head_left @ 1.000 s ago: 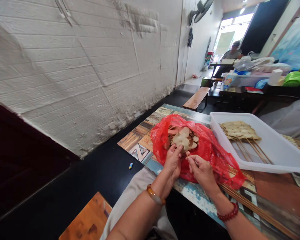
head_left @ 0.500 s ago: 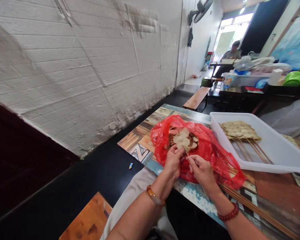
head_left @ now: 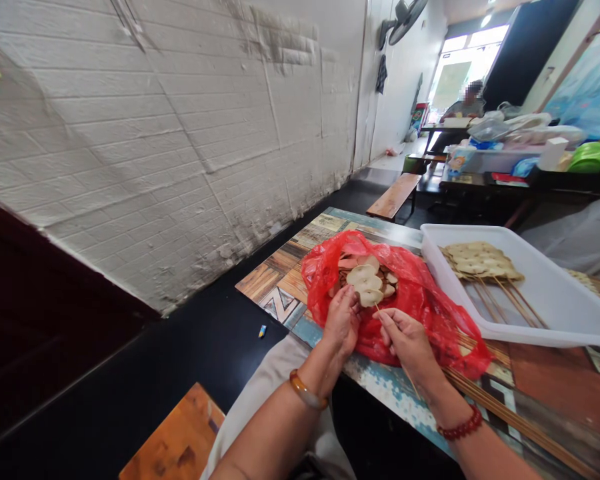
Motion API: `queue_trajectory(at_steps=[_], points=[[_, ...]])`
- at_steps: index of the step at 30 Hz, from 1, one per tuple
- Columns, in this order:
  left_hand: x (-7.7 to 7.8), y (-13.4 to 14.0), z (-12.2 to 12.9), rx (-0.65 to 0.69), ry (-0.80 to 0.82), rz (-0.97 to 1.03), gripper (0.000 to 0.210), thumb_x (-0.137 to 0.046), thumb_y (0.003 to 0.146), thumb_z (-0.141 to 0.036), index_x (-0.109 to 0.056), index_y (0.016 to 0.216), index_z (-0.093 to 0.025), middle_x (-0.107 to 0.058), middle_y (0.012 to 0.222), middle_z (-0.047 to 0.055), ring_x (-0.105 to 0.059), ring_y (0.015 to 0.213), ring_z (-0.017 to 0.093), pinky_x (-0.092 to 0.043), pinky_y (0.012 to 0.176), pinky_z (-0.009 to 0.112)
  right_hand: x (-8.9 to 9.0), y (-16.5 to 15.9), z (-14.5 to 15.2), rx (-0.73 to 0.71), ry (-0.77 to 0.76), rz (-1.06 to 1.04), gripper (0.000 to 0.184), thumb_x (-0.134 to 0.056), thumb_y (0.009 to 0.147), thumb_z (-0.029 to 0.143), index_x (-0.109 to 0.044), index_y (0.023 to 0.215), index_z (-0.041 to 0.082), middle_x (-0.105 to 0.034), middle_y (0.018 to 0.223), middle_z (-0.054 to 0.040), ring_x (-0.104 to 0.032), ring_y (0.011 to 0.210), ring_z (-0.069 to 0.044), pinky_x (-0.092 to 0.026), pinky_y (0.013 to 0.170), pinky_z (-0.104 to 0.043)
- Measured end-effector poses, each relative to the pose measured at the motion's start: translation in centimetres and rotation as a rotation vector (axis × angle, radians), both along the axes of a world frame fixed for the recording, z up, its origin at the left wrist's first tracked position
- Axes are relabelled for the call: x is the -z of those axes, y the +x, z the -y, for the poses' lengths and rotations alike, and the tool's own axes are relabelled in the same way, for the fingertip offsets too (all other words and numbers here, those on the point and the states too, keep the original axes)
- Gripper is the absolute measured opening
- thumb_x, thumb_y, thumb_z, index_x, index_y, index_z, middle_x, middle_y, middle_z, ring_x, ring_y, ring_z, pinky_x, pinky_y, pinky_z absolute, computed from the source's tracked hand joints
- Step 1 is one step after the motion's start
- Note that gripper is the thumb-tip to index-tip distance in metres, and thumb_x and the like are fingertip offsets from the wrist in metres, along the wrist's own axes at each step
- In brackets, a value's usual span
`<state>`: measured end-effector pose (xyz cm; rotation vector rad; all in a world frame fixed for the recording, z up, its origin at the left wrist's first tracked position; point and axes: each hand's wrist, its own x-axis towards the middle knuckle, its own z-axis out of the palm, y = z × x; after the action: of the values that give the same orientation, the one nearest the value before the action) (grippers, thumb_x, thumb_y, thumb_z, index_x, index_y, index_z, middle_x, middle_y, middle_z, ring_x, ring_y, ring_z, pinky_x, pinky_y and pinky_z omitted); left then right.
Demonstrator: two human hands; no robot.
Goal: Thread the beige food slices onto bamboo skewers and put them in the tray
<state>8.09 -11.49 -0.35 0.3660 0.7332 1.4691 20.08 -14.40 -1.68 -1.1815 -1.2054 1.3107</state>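
My right hand (head_left: 403,337) is closed in a pinch around a thin bamboo skewer (head_left: 413,383), whose lower end shows below the palm. On its upper end sit several pale round slices (head_left: 365,279), flat and overlapping in a row; which food they are I cannot tell. My left hand (head_left: 343,319) pinches the near left edge of these slices, its fingertips partly hidden. Both hands are over an opened red plastic bag (head_left: 420,283), which holds a heap of loose, similar slices (head_left: 390,288).
Right of the bag stands a white plastic tray (head_left: 555,293) with filled skewers (head_left: 483,260) stacked in it. Bare skewers (head_left: 525,423) lie along the patterned table (head_left: 270,273). A wooden bench (head_left: 395,195) stands beyond, and a person (head_left: 466,107) sits at a far table.
My left hand has shifted slightly left and down, from over the lowest slice to the slices' edge. The row of slices now shows more fully, and my right hand has moved slightly right.
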Motion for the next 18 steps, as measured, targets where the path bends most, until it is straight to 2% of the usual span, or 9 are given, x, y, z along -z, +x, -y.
queue_trajectory(at_steps=[7, 11, 18], points=[[-0.5, 0.41, -0.03, 0.024, -0.009, -0.042, 0.042, -0.082, 0.058, -0.027, -0.056, 0.089, -0.018, -0.066, 0.087, 0.002, -0.062, 0.069, 0.011, -0.044, 0.063, 0.022, -0.13, -0.14, -0.03, -0.007, -0.019, -0.033, 0.038, -0.061, 0.078, 0.054, -0.06, 0.084, 0.016, -0.045, 0.045, 0.0083, -0.033, 0.035, -0.005, -0.023, 0.035, -0.017], [-0.38, 0.57, -0.32, 0.014, 0.009, -0.075, 0.045, -0.083, 0.054, -0.026, -0.058, 0.09, -0.017, -0.067, 0.088, 0.004, -0.062, 0.071, 0.012, -0.045, 0.065, 0.023, -0.09, -0.14, -0.02, -0.02, -0.028, -0.036, 0.039, -0.061, 0.078, 0.055, -0.06, 0.084, 0.016, -0.045, 0.044, 0.0083, -0.032, 0.034, -0.005, -0.022, 0.035, -0.017], [-0.31, 0.7, -0.14, 0.034, 0.026, -0.113, 0.045, -0.082, 0.057, -0.028, -0.058, 0.093, -0.018, -0.066, 0.087, 0.002, -0.06, 0.066, 0.01, -0.041, 0.057, 0.02, 0.02, -0.07, -0.06, -0.015, -0.012, -0.022, 0.04, -0.06, 0.078, 0.057, -0.061, 0.081, 0.017, -0.046, 0.044, 0.0081, -0.033, 0.034, -0.005, -0.023, 0.035, -0.017]])
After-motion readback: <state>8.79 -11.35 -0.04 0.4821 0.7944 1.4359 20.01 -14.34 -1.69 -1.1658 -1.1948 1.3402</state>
